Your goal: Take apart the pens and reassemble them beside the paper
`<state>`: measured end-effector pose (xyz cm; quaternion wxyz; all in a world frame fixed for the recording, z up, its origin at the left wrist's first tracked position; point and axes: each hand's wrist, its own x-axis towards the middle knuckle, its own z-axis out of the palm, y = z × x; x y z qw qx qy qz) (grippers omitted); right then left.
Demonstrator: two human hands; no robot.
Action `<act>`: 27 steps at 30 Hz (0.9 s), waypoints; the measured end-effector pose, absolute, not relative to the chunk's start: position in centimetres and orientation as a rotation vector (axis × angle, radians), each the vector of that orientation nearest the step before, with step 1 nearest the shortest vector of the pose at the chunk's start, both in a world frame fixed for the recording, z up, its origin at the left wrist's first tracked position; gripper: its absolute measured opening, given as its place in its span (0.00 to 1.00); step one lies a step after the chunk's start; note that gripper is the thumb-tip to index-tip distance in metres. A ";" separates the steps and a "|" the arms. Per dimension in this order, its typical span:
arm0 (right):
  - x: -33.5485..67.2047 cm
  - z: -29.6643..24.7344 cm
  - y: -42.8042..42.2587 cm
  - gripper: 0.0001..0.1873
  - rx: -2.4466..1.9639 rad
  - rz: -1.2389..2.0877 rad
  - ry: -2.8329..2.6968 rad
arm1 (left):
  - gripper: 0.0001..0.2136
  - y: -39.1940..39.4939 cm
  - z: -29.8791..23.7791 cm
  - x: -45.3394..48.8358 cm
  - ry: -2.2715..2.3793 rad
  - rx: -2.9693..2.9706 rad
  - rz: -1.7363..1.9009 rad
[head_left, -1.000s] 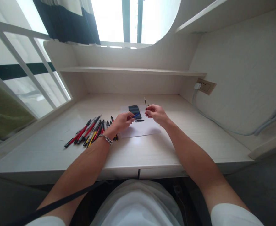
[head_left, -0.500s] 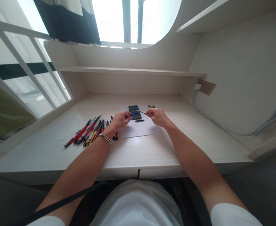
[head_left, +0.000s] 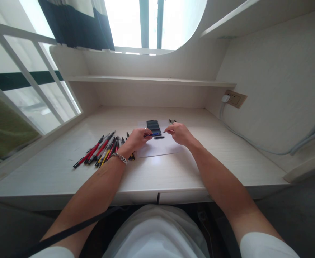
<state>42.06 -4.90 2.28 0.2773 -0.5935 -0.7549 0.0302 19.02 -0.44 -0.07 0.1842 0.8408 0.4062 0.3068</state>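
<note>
My left hand point(head_left: 140, 138) is closed around a blue pen barrel point(head_left: 155, 134) that points to the right. My right hand point(head_left: 179, 132) pinches a thin dark pen refill point(head_left: 163, 133). Refill and barrel meet end to end in one line; how far the refill sits inside I cannot tell. Just below them a short black pen part point(head_left: 159, 137) lies on a white sheet of paper point(head_left: 160, 150). Behind the barrel is a dark phone point(head_left: 152, 125), also on the paper. A pile of red, grey, black and yellow pens point(head_left: 100, 150) lies left of my left hand.
A few dark-tipped pens point(head_left: 170, 121) lie behind my right hand, partly covered by it. The desk point(head_left: 157, 175) has a raised shelf point(head_left: 152, 80) at its back. On the right wall, a plug with a cable sits in a socket point(head_left: 236, 99).
The refill and blue barrel, apart and at an angle before, have come together in line. My left hand has shifted slightly right; my right hand has moved slightly left.
</note>
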 end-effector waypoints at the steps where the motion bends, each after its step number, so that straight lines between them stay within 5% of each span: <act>1: 41.8 2.2 -5.0 0.12 -1.561 0.086 -2.041 | 0.11 -0.5 -0.1 19.1 1.110 2.382 0.856; 14: 40.4 1.0 -4.6 0.10 -1.335 0.420 -1.831 | 0.10 -0.1 -1.1 19.2 0.956 2.361 0.660; 21: 40.6 1.0 -3.2 0.24 -1.291 0.751 -1.496 | 0.09 0.3 -0.8 19.0 1.019 2.224 0.808; 27: 40.6 -1.1 -2.6 0.05 -1.546 0.336 -1.907 | 0.09 0.4 -0.6 19.0 1.071 2.156 0.849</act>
